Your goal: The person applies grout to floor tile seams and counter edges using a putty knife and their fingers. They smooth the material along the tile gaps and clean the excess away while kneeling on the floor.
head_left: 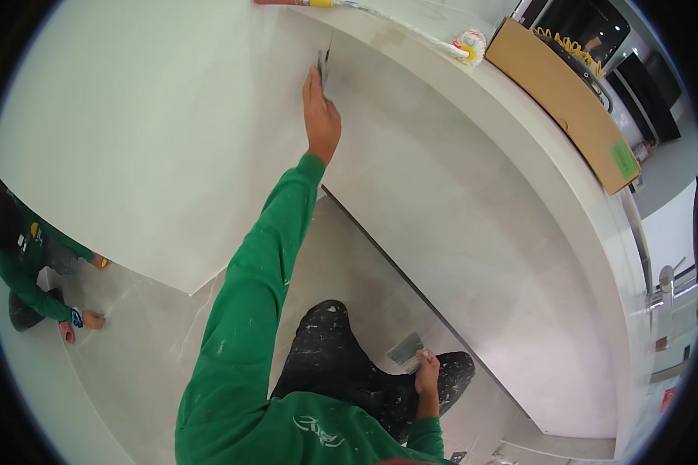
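Note:
My left hand (322, 122) is stretched far out, closed around a putty knife (323, 68). Its narrow grey blade meets the pale panel near a dark vertical gap (329, 53), where two panels join under the counter's overhang. Close to my right knee, my right hand (426, 373) grips a wider scraper (405, 351) by its handle. That scraper's flat blade points up and left, with greyish smears on it. My fingers hide most of both handles.
A curved counter ledge (512, 108) carries a white-headed roller (470, 48) and a cardboard box (562, 101) with a yellow coiled cord. A dark-edged panel base (434, 308) runs beside my legs. At left, another person in a green sleeve (27, 287) crouches by the floor.

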`<state>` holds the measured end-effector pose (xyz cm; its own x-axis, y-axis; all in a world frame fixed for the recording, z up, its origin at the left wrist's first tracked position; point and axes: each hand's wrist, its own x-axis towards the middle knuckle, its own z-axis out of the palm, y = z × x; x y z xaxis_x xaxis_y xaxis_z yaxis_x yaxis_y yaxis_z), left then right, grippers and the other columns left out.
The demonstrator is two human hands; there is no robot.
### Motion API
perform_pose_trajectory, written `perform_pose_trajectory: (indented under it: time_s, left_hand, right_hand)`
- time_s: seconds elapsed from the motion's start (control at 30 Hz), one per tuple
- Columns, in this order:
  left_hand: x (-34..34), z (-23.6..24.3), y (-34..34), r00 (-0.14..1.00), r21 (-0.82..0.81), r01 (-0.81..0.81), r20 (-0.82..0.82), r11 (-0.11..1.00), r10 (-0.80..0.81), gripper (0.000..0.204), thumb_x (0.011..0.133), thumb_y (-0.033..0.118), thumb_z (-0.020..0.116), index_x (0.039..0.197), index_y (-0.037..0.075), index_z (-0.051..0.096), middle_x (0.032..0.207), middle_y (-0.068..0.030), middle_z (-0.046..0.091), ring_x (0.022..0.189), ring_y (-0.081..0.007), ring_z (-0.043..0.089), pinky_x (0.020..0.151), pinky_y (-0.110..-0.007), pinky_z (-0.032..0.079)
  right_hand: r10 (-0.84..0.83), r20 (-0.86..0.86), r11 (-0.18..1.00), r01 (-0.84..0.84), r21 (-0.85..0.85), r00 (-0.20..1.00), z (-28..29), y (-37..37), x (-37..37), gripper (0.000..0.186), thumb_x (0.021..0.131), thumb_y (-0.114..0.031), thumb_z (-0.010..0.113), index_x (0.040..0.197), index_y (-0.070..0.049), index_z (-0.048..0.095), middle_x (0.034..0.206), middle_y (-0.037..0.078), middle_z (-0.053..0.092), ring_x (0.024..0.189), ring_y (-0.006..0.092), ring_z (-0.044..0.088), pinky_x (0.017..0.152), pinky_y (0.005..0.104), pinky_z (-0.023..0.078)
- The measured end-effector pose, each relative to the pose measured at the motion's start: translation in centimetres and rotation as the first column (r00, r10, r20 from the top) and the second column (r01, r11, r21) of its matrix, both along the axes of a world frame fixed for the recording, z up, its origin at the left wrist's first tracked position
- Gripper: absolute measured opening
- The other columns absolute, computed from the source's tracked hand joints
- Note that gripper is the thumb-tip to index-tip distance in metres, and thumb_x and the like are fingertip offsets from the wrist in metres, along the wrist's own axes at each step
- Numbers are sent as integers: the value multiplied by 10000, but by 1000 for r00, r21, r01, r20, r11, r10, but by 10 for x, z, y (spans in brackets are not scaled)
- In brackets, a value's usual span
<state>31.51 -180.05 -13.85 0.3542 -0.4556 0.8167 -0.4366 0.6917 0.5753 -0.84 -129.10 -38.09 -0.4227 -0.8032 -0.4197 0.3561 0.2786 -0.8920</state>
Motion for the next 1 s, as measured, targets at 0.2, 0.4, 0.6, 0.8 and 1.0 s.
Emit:
perform_pose_trajectory:
  time_s: [0.2, 0.4, 0.6, 0.8, 1.0]
  left_hand:
    - [-19, 34, -22, 987, -36, -82, -144, 996, 76, 606, 845, -172, 427, 1436, -40, 415, 1448, -196, 402, 1337, -365, 422, 1098, -378, 412]
    - [-24, 47, -41, 992, -43, -116, -63, 992, 113, 598, 842, -167, 464, 1420, -16, 446, 1459, -171, 429, 1328, -360, 434, 1106, -391, 410]
    - [-27, 42, -49, 990, -40, -127, 54, 991, 129, 567, 868, -148, 457, 1419, -20, 440, 1494, -201, 429, 1353, -380, 443, 1099, -409, 430]
    - [-20, -50, -41, 995, 68, -76, 63, 995, 72, 590, 878, -144, 453, 1448, -7, 395, 1513, -197, 419, 1381, -376, 422, 1101, -411, 438]
    - [-30, -203, 3, 998, 394, 50, -46, 918, -35, 690, 846, -170, 412, 1503, 30, 336, 1519, -203, 413, 1401, -371, 397, 1126, -412, 401]
  right_hand:
    - [-17, 13, 1000, 16, 13, 1000, -1, -3, 1, 197, 944, -82, 654, 1104, 33, 637, 955, 48, 680, 853, 134, 634, 788, 276, 492]
    - [5, 28, 999, -6, 40, 1000, -1, -7, 1, 206, 935, -84, 661, 1112, 12, 618, 978, 56, 671, 900, 170, 658, 840, 316, 517]
    - [-8, 33, 996, 5, 89, 999, 1, -9, 1, 216, 940, -100, 664, 1115, 16, 613, 994, 64, 673, 921, 178, 658, 859, 318, 512]
    - [0, 65, 997, -5, 78, 998, -4, -8, -1, 252, 949, -110, 659, 1150, 26, 590, 1055, 90, 669, 955, 194, 658, 876, 327, 514]
    - [-33, 33, 995, 30, 91, 999, -4, -1, -3, 250, 954, -107, 654, 1159, 22, 589, 1070, 87, 669, 973, 198, 657, 888, 331, 515]
